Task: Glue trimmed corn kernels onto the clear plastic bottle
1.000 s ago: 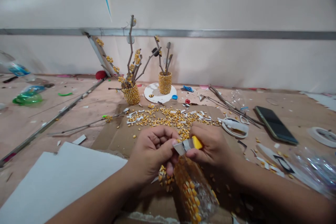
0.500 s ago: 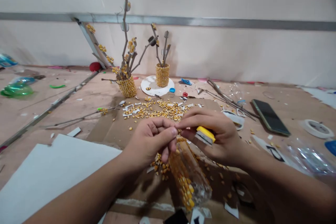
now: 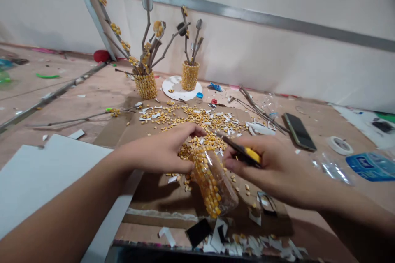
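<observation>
In the head view a clear plastic bottle (image 3: 224,185) lies tilted on brown cardboard, rows of yellow corn kernels (image 3: 206,178) stuck along its left side. My left hand (image 3: 163,150) is beside its upper end, thumb and fingers spread; the thumb tip is at the bottle's edge, and I cannot tell whether it touches. My right hand (image 3: 262,164) is closed around a box cutter (image 3: 242,150) with a dark blade end and yellow body, pointing up and left just right of the bottle. Loose corn kernels (image 3: 197,117) are heaped behind the bottle.
Two kernel-covered pots, one left (image 3: 145,86) and one right (image 3: 190,76), hold twigs at the back. A phone (image 3: 299,131), a tape roll (image 3: 340,145) and a blue-labelled plastic piece (image 3: 370,166) lie right. White sheets (image 3: 52,189) lie left; paper scraps (image 3: 256,244) lie in front.
My hands, together half a second ago, have moved apart. The left has opened beside the bottle; the box cutter has swung in my right hand so its dark end points left. The camera view has tilted.
</observation>
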Motion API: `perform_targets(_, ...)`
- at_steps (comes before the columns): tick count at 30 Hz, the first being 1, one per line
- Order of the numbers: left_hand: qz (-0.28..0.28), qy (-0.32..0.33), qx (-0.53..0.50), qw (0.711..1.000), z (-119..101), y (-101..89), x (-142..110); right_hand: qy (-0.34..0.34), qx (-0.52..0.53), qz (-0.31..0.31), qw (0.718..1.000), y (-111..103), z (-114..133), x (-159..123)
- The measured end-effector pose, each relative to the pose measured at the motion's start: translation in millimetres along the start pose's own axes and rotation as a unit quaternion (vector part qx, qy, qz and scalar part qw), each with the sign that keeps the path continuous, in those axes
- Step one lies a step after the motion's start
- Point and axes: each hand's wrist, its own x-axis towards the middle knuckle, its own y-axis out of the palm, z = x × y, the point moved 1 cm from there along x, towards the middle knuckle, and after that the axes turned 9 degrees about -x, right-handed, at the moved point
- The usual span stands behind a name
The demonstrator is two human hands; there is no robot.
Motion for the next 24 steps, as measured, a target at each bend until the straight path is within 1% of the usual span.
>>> perform_targets(1,0.023,-0.006,0.015,1.000,2.1,1.6,-0.8,0.023,-0.008,0.020,1.000,3.8,0.8,-9.5)
perform_targets(2,0.033,-0.013,0.025,0.999,4.3,3.9,-0.9,0.043,-0.010,0.038,0.998,8.4,1.2,-18.6)
perform_targets(5,0.038,-0.031,0.034,0.998,9.6,11.6,2.0,0.101,0.012,0.082,0.991,23.6,1.2,-39.3)
perform_targets(8,0.026,-0.029,0.030,0.999,11.1,15.4,5.8,0.154,0.037,0.106,0.982,34.4,0.7,-46.0)
perform_targets(11,0.027,-0.015,0.024,0.999,10.4,16.7,8.1,0.190,0.061,0.120,0.973,38.4,0.4,-43.8)
perform_targets(13,0.026,-0.014,0.018,0.999,10.5,17.7,9.0,0.199,0.080,0.126,0.969,38.6,-0.4,-41.2)
perform_targets(20,0.017,-0.008,0.002,1.000,16.1,22.6,10.8,0.211,0.139,0.101,0.962,38.2,-7.1,-35.4)
perform_targets(24,0.014,0.001,0.020,1.000,17.4,23.1,11.8,0.207,0.165,0.097,0.960,38.6,-7.0,-32.8)
